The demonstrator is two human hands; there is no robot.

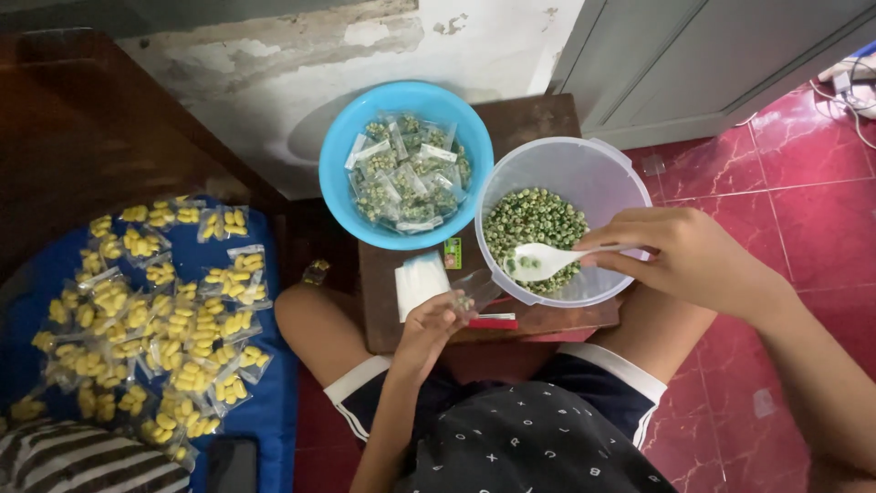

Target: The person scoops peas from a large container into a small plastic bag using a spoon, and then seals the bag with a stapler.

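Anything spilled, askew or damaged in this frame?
No spill shows. The right hand holds a white spoon over the clear bowl of green peas; the left hand holds a small clear bag. The one oddity is the wall behind the blue bowl: its paint is peeling.

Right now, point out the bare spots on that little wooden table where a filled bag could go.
Bare wood shows behind the clear bowl, right of the blue bowl, and a small strip at the front left by the stack of empty bags. The middle is crowded: both bowls, and the left hand holding a small bag.
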